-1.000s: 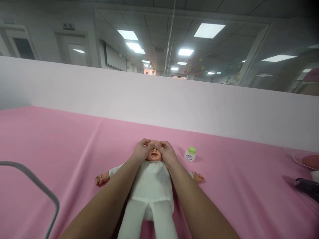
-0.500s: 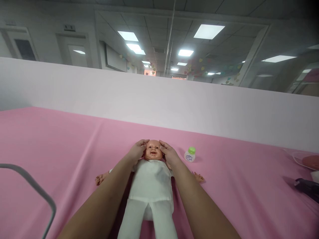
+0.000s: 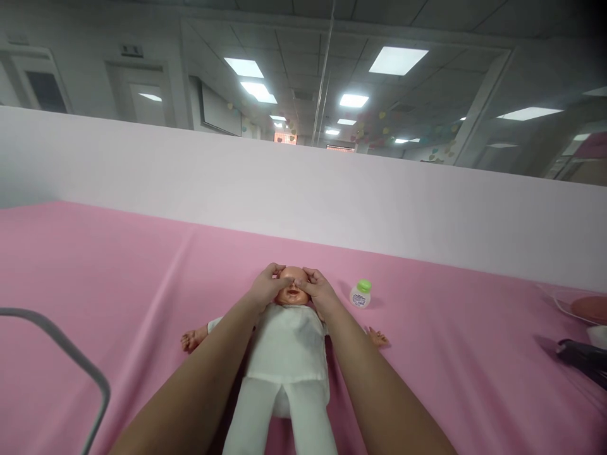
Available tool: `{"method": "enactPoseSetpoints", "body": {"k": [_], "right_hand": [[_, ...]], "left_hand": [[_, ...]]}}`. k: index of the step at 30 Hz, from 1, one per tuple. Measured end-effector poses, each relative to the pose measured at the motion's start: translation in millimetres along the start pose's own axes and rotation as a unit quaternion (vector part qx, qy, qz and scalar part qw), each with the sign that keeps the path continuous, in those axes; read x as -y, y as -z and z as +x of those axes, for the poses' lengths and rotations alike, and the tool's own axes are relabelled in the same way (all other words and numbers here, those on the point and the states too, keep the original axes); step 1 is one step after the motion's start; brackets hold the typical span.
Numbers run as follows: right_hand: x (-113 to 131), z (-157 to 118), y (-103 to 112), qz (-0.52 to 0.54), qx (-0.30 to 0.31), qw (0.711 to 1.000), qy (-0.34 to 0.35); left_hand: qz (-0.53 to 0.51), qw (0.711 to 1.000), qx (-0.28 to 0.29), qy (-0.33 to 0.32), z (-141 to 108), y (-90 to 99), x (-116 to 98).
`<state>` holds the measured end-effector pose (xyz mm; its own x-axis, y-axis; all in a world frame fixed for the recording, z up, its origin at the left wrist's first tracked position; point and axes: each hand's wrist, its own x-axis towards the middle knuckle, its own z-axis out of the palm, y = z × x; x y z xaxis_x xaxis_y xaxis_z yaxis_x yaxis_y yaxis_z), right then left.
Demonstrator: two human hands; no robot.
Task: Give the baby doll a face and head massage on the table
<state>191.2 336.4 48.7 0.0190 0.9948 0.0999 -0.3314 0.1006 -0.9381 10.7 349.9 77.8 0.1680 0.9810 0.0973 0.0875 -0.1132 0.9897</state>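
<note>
A baby doll [image 3: 287, 354] in white clothes lies on its back on the pink sheet [image 3: 118, 284], head away from me. My left hand [image 3: 266, 288] rests on the left side of the doll's face, thumb reaching over the eye area. On the other side my right hand [image 3: 320, 292] does the same, its thumb meeting the left one near the nose. The doll's mouth shows between my hands; its eyes are covered. Both doll arms stick out sideways.
A small bottle with a green cap [image 3: 361, 294] stands just right of the doll's head. A grey metal rail [image 3: 71, 354] curves in at the lower left. A dark object [image 3: 583, 360] and a pinkish item [image 3: 590, 308] lie at the right edge. A white partition [image 3: 332, 202] backs the bed.
Half a second ago my hands were at the sides of the doll's head with its face uncovered. Both thumbs have now slid inward over the eyes toward the nose.
</note>
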Motion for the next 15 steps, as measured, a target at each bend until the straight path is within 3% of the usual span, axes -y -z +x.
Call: {"method": "enactPoseSetpoints", "body": {"k": [5,9,15], "right_hand": [[-4.3,4.6,-3.7,-0.048,-0.031,0.998,0.031],[-10.3,11.3,-3.9,-0.063,-0.070,0.995,0.045],[-5.5,8.5,-1.0,-0.032,-0.057,0.998,0.028]], "left_hand": [[0.040,0.998,-0.050,0.002,3.8,-5.5,1.1],[0.034,0.998,-0.055,-0.005,6.9,-9.2,5.0],[-0.015,0.999,-0.041,-0.003,11.4,-6.0,9.7]]}}
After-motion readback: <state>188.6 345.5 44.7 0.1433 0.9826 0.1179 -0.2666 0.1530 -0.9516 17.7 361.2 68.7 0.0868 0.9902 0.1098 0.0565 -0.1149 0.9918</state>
